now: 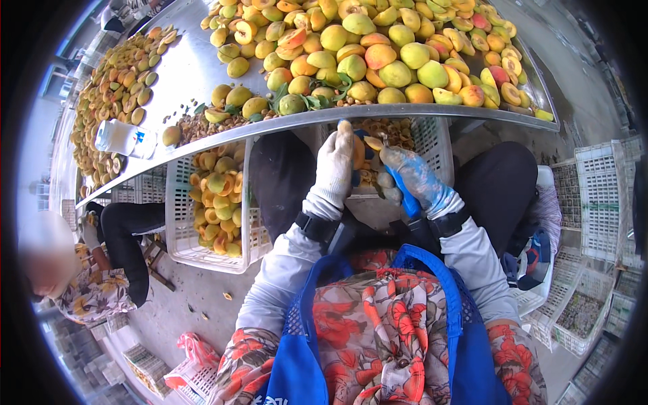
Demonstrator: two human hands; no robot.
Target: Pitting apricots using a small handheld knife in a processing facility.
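Observation:
In a whitish glove, my left hand [335, 162] is closed around an apricot half [358, 150], just below the metal table's front edge. My right hand [413, 174], in a glove stained blue, grips a small blue-handled tool [403, 192]; its working end is mostly hidden by the fingers. A fruit piece [373, 143] shows at the right fingertips, between the two hands. Below them, a crate [433, 150] holding cut fruit stands between my knees. Whole and halved yellow-green apricots [398, 73] are heaped on the table beyond my hands.
The metal table [177, 71] also bears another fruit pile [121, 91], a plastic bottle [123, 138] and scattered pits. A white crate of fruit halves [219, 196] stands by my left knee. Another person [101, 270] sits at left. Stacked crates [597, 196] are on the right.

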